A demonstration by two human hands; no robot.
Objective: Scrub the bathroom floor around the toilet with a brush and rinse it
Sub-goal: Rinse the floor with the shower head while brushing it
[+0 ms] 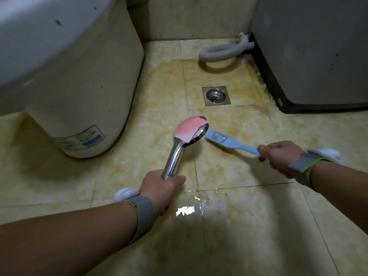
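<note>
Our left hand (159, 189) is gripping the shower head (188, 139) by its handle while our right hand (278, 158) is clenching the brush (224, 142), its head pressing the wet floor (229, 172) between toilet (83, 100) and drain (216, 96). We are probably risking splashing the washing machine (308, 56) or slipping on the puddle (185, 211)

Beige marbled floor tiles (239, 236), wet and rust-stained around a square steel floor drain (216, 96). A grey corrugated hose (219, 53) curls beside a grey washing machine (308, 46) against the beige wall (189, 16).
</note>
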